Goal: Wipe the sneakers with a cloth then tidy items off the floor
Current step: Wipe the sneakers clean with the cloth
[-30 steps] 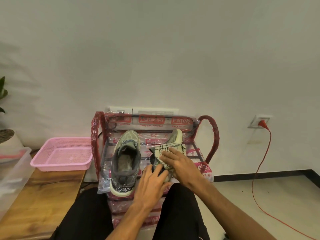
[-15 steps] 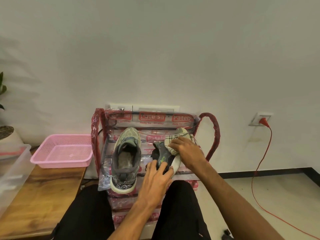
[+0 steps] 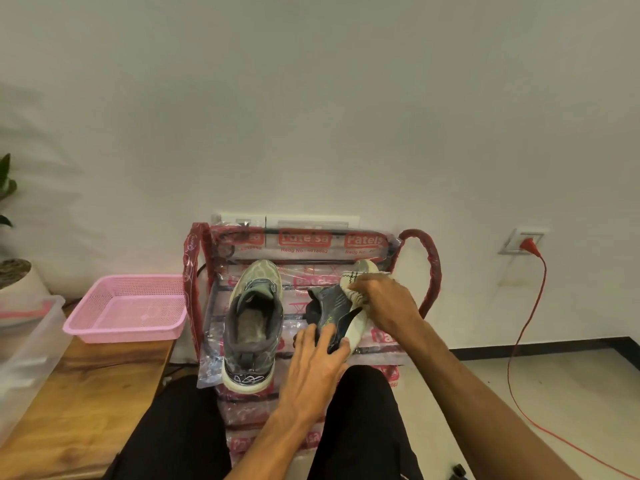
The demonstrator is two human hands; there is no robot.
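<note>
Two sneakers sit on the top shelf of a plastic-wrapped red shoe rack [image 3: 431,271]. The upright sneaker [image 3: 252,323] stands sole down, toe toward the wall. The tilted sneaker [image 3: 332,310] lies beside it, rolled onto its side with the white sole facing right.

Left hand [image 3: 313,358]: clasps the heel of the tilted sneaker, fingers on the collar, thumb at the sole edge. Its position matches that of one second ago.

Right hand [image 3: 388,299]: fingers curled over the checked cloth [image 3: 351,284], pressing it on the toe end. One second ago the hand and cloth covered the middle of the shoe; both have since moved toward the wall, exposing the dark upper.

A pink basket [image 3: 121,336] rests on the wooden worktop [image 3: 86,393], left of the rack. Its position is unchanged.
</note>
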